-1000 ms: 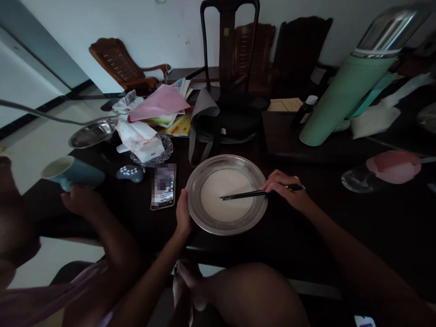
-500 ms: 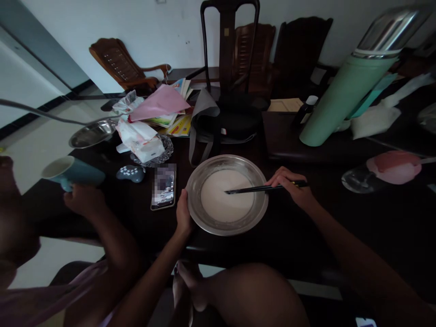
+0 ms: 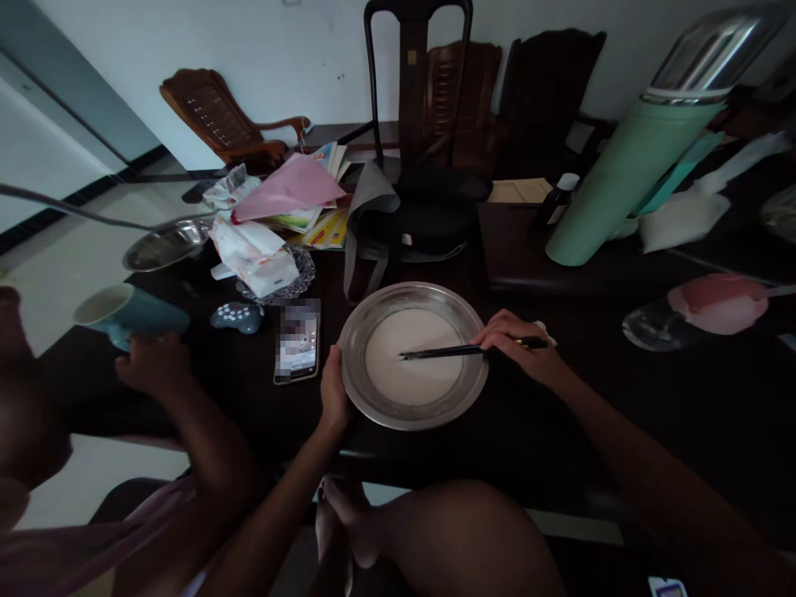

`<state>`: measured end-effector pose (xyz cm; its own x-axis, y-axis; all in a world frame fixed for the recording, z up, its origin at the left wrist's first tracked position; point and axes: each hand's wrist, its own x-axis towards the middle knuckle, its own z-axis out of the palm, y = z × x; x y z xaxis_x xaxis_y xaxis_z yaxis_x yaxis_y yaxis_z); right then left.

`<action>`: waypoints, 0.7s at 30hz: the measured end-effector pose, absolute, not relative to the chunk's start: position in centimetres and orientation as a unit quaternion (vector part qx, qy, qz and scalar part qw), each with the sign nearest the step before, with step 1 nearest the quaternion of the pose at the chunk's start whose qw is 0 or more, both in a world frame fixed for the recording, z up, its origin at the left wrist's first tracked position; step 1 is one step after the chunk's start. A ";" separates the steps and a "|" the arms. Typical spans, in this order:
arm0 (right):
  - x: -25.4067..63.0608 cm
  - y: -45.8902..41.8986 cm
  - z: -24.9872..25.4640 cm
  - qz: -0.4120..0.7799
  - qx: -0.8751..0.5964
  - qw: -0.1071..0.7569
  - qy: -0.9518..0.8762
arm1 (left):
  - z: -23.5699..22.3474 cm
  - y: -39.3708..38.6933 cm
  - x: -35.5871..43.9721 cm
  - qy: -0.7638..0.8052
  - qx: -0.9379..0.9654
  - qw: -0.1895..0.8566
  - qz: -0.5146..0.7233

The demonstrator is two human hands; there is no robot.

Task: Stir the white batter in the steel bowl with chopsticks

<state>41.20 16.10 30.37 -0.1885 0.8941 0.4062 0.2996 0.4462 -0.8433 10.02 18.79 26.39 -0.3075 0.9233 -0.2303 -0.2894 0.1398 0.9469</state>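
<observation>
A wide metal bowl (image 3: 356,385) stands on the dark table in front of me, with a pale, milky liquid (image 3: 410,383) inside. My left hand (image 3: 334,390) grips the bowl's left side, thumb on the rim and the other fingers hidden below. Dark chopsticks (image 3: 444,352) are pinched in my right hand (image 3: 513,342) over the right rim. Their tips dip into the liquid near the middle of the bowl.
Left of the bowl lie a phone (image 3: 298,344) and a game controller (image 3: 237,317). Another person's hand (image 3: 155,363) holds a blue mug (image 3: 140,315). Behind are a tissue pack (image 3: 258,257), a grey bag (image 3: 373,207) and a tall green thermos (image 3: 634,178). A pink-lidded container (image 3: 718,304) lies right.
My right hand and the chopsticks shifted right half a second ago and are now back to the left, tips moving through the liquid. My left hand stays on the bowl.
</observation>
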 end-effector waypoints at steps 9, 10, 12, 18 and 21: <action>41.1 16.0 30.7 0.323 -0.419 0.474 -0.703 | 26.7 18.7 10.2 0.566 0.257 0.517 0.589; 41.1 16.1 30.7 0.318 -0.425 0.474 -0.703 | 26.6 18.8 10.1 0.566 0.259 0.514 0.590; 41.2 16.1 30.6 0.312 -0.440 0.490 -0.685 | 26.4 18.8 10.0 0.572 0.270 0.501 0.591; 41.2 16.0 30.6 0.330 -0.421 0.482 -0.694 | 27.0 18.5 10.3 0.578 0.271 0.493 0.592; 41.2 16.0 30.7 0.312 -0.440 0.484 -0.689 | 27.2 18.5 10.4 0.571 0.274 0.499 0.591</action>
<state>41.24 16.04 30.66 -0.1441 0.9086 0.3921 0.3048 0.4177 -0.8559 10.38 18.54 27.24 -0.3522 0.9029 -0.2463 -0.2769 0.1509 0.9490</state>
